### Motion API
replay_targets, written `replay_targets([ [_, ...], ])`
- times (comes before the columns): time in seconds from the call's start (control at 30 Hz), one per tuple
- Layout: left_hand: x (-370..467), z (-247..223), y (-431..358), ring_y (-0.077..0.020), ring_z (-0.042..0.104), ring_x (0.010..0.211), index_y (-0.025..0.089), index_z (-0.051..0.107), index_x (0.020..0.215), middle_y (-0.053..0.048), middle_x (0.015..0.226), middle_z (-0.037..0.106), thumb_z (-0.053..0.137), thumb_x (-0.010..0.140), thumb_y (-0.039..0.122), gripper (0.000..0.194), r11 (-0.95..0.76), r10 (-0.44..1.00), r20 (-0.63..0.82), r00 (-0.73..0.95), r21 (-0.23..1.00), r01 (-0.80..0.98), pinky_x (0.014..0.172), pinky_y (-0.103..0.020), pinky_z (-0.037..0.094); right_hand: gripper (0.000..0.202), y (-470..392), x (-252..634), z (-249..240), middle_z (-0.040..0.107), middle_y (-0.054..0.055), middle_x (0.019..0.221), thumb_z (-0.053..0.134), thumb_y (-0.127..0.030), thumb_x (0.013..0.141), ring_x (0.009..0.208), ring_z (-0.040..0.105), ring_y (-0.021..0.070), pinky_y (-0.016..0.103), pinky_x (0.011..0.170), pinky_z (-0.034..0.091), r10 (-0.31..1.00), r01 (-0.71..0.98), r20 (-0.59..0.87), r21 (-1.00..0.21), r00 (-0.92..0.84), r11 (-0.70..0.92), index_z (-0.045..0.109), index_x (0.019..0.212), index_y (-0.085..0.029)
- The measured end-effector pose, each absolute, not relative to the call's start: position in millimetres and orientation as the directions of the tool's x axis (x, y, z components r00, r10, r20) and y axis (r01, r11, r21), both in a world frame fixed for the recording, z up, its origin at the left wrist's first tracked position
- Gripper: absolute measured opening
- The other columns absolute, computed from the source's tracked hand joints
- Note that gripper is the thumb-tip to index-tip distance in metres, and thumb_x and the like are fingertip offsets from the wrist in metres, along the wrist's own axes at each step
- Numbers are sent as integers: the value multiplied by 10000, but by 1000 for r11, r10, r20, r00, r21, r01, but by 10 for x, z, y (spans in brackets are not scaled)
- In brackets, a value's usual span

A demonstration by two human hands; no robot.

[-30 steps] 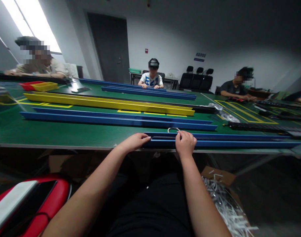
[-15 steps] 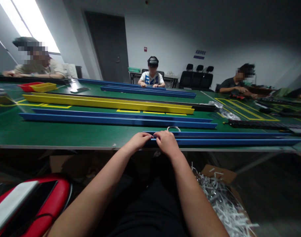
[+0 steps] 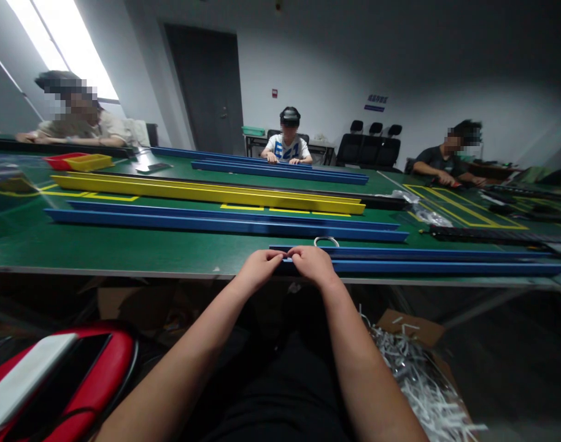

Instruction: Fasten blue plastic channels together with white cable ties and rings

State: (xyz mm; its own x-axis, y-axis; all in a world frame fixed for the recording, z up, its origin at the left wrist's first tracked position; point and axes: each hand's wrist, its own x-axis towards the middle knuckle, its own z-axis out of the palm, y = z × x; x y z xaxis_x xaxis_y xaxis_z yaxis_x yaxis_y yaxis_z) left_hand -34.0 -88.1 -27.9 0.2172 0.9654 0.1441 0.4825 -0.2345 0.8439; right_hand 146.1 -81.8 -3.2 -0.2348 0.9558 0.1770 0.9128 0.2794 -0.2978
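Both my hands are at the left end of a long blue channel strip (image 3: 446, 266), which lies along the table's near edge. My left hand (image 3: 262, 267) is closed, with thumb and fingers pinched over the strip's end. Beside it, my right hand (image 3: 314, 265) is closed too, its fingertips close to the left ones. A small pale bit shows between the fingertips; what they pinch is too small and too covered to name. Just behind my right hand a white ring (image 3: 326, 239) rests against the strip's far side.
Another blue strip (image 3: 225, 224) and a yellow strip (image 3: 207, 193) lie farther back on the green table (image 3: 137, 252). A box of shredded paper (image 3: 423, 368) stands below right. A red stool (image 3: 119, 356) is at lower left. Several co-workers sit around the table.
My fingertips have drawn closer together at the strip's end, and a pale bit now shows between them. The whole view has shifted slightly. The strips have stayed in place.
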Motion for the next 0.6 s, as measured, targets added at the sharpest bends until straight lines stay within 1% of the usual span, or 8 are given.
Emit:
replay_targets([
  [0.07, -339, -267, -889, -212, 659, 993, 208, 741, 1032, -39, 1049, 742, 495, 861, 409, 361, -271, 962, 218, 162, 815, 512, 857, -281, 481, 311, -837, 1467, -33, 733, -50, 1006, 437, -301, 859, 924, 649, 191, 292, 738, 444, 955, 911, 198, -306, -223, 276, 728, 945, -369],
  [0.17, -347, -228, -863, -198, 660, 976, 219, 729, 1019, -31, 1036, 740, 486, 873, 375, 323, -289, 953, 289, 90, 779, 557, 874, -283, 482, 291, -871, 1483, -30, 737, -51, 978, 449, -322, 864, 902, 652, 187, 286, 733, 442, 951, 908, 236, -321, -197, 268, 727, 940, -365],
  [0.27, -344, -180, -828, -188, 651, 961, 224, 705, 1040, -30, 1037, 727, 478, 879, 340, 302, -319, 938, 334, 96, 716, 621, 874, -287, 483, 265, -903, 1499, -26, 739, -43, 925, 468, -368, 871, 862, 654, 183, 276, 709, 435, 948, 906, 263, -333, -177, 262, 723, 943, -359],
  [0.37, -301, -137, -849, -211, 621, 989, 216, 657, 1147, -56, 1048, 698, 541, 841, 336, 348, -389, 899, 404, 171, 557, 734, 902, -319, 467, 243, -917, 1516, -23, 738, -38, 916, 502, -411, 870, 850, 654, 174, 262, 698, 427, 944, 892, 276, -356, -182, 276, 718, 959, -344],
  [0.47, -224, -97, -927, -254, 579, 1041, 223, 609, 1225, -90, 1082, 654, 570, 831, 403, 436, -403, 856, 477, 201, 371, 836, 927, -378, 438, 255, -907, 1533, -28, 736, -24, 936, 501, -435, 889, 855, 650, 163, 250, 704, 422, 941, 878, 277, -378, -195, 293, 717, 961, -319],
  [0.53, -172, -78, -969, -278, 550, 1075, 237, 593, 1241, -103, 1114, 629, 549, 846, 446, 449, -394, 837, 506, 209, 292, 872, 933, -411, 419, 273, -891, 1540, -38, 734, -10, 947, 482, -435, 910, 859, 644, 161, 248, 712, 419, 939, 878, 282, -377, -195, 296, 716, 967, -306],
  [0.6, -130, -75, -974, -296, 527, 1108, 244, 569, 1267, -112, 1147, 611, 543, 848, 476, 480, -402, 831, 504, 235, 253, 880, 943, -435, 402, 273, -877, 1544, -56, 732, -4, 947, 476, -428, 920, 855, 638, 165, 252, 711, 419, 939, 883, 293, -372, -182, 287, 715, 970, -304],
])
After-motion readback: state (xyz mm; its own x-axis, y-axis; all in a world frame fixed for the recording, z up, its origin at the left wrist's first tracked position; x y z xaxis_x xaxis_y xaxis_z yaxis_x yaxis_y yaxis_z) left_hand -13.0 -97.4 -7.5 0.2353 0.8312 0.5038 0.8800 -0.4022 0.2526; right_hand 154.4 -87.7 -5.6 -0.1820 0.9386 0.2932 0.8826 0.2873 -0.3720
